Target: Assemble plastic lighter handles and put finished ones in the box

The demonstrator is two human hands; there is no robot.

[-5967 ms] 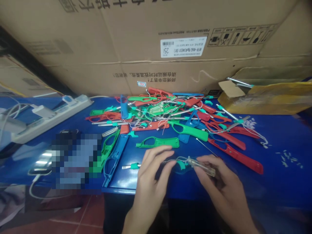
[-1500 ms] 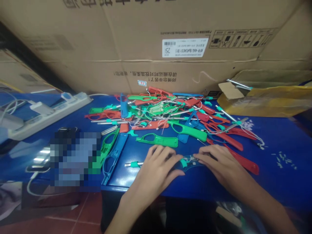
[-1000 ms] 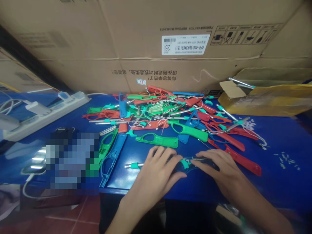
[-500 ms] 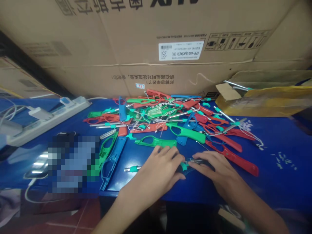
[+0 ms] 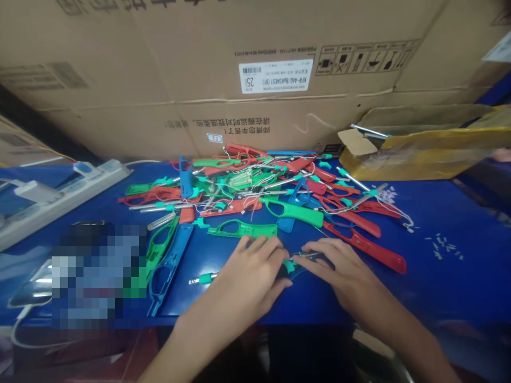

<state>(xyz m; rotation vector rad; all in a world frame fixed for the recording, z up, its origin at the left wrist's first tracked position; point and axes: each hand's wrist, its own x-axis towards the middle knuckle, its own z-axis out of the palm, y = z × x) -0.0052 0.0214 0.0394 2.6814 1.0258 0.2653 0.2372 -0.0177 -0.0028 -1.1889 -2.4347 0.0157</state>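
Observation:
Low over the blue table, a stick lighter in parts lies between my hands. Its metal tube with a teal collar (image 5: 205, 278) sticks out to the left from under my left hand (image 5: 257, 266), whose fingers curl down over the part. A teal trigger piece (image 5: 288, 265) shows in the gap between the hands, with a bit of blue casing below it. My right hand (image 5: 339, 263) closes its fingers on the lighter's right end, where a dark, shiny part shows. Just beyond lies a green lighter casing half (image 5: 243, 229). The fingers hide most of the held lighter.
A pile of red, green and blue casings, tubes and wires (image 5: 239, 183) spreads behind. A cardboard box (image 5: 415, 159) stands right, and a large carton (image 5: 159, 64) walls the back. Left are a power strip (image 5: 67, 202), a phone (image 5: 32, 287) and blue casing (image 5: 171, 271). Small white pieces (image 5: 443, 247) lie right.
The whole view has shifted, so the table and hands appear further left. Both hands stay on the lighter with only slight finger movement.

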